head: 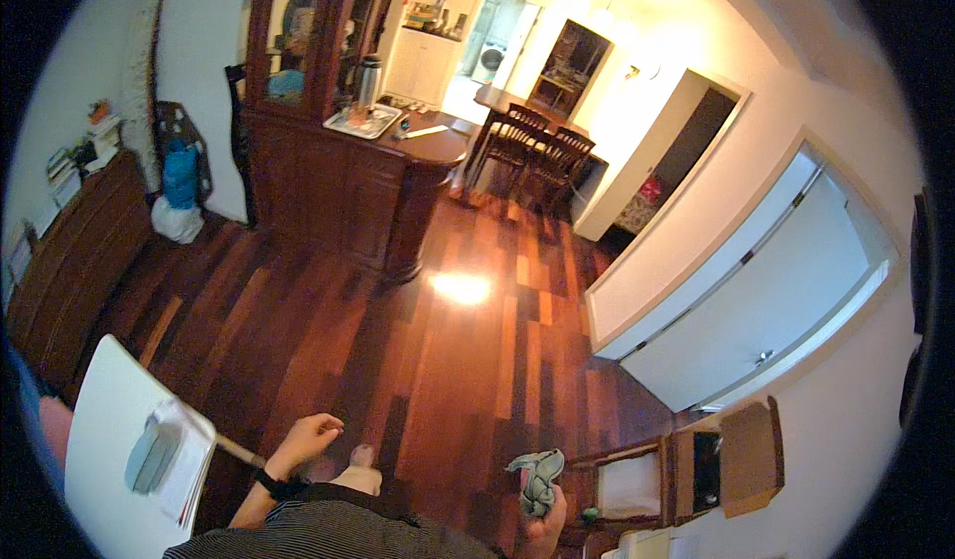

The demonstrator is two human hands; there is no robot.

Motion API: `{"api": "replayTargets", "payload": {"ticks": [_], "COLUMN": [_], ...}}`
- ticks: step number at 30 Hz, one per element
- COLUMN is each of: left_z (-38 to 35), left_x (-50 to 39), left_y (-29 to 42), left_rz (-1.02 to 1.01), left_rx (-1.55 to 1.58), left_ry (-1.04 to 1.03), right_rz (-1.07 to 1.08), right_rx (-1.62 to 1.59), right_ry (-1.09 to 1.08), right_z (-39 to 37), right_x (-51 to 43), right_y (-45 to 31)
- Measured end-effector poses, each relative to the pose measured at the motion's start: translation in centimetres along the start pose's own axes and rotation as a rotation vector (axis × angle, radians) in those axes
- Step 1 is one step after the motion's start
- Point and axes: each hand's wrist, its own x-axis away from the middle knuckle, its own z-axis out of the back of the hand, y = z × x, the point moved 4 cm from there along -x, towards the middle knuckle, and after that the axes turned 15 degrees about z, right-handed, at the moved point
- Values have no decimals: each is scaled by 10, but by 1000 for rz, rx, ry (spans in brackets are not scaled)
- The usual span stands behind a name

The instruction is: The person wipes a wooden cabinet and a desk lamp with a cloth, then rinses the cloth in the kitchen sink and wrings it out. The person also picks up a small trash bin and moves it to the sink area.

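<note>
My right hand point(548, 525), at the bottom right of centre, is closed around a crumpled grey-green cloth point(539, 481) that sticks up above the fingers. Over the floor at the lower left hangs my left hand point(310, 437), its fingers loosely curled and nothing seen in them; a black band is on that wrist. Left of it stands a white table point(104, 425) bearing a stack of papers point(195, 477) with a grey-green case or folded item point(154, 454) on top. A bare foot point(363, 456) shows below me on the floor.
Wooden floorboards point(448, 365) run ahead to a dining table point(496, 102) and chairs point(556, 152). A dark wood cabinet point(313, 178) with a tray point(351, 130) stands front left. At right are a pale door point(753, 283), a wooden-framed piece point(668, 477) and an open cardboard box point(753, 458).
</note>
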Motion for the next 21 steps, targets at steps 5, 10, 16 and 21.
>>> {"api": "replayTargets", "payload": {"ticks": [5,10,16,21], "left_z": [9,-43,-133,-167], "left_x": [-152,-283,-421,-528], "left_y": [100,198,278,370], "left_rz": [-96,-255,-328,-321], "left_rx": [55,81,-177,-312], "left_ry": [-44,-217,-503,-461], "right_rz": [518,671,583,588], "right_rx": [766,626,-191,-178], "right_ry": [-311,153,363,282], "right_z": [-104,-94,-64,-116], "right_x": [-59,-131,-298,-465], "right_y": [-22,-39,-55,-99]}}
